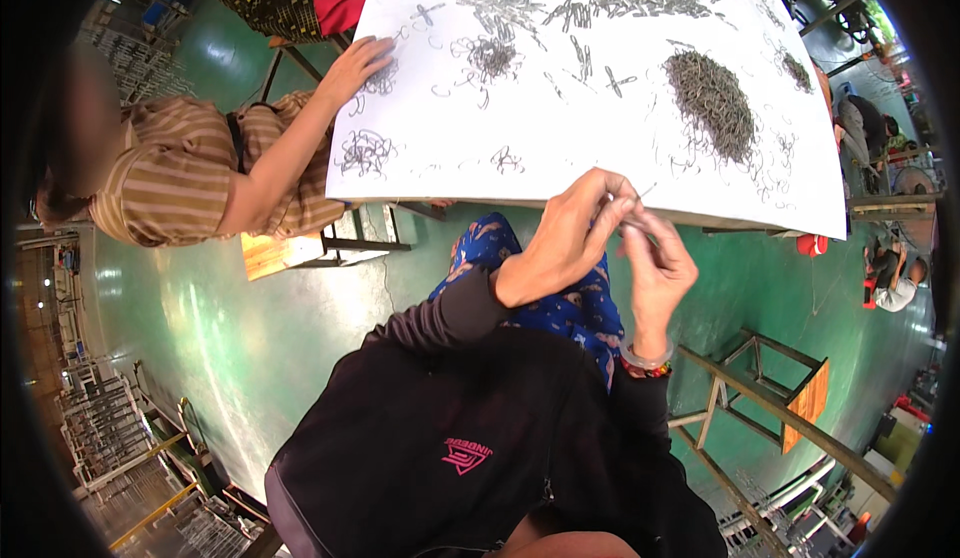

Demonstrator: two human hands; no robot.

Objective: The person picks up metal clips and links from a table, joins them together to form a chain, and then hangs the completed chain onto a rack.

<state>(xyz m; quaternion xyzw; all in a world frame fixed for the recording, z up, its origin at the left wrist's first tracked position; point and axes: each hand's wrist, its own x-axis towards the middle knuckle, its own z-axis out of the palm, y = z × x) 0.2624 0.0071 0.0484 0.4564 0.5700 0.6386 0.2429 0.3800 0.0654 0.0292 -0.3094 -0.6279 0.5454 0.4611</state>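
I held a thin, grey metal wire piece (632, 220) between the fingertips of my left hand (565, 243) and my right hand (655, 273), just off the near edge of the white table (560, 173). It was small and slender, mostly hidden by my fingers, so its exact shape could not be told.

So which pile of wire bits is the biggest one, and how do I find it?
Find the big white table at the top of the view. Go to its right side, above the person's two hands. There lies the big pile, a dense, dark grey oval heap. The other clumps are smaller, thinner and more scattered.
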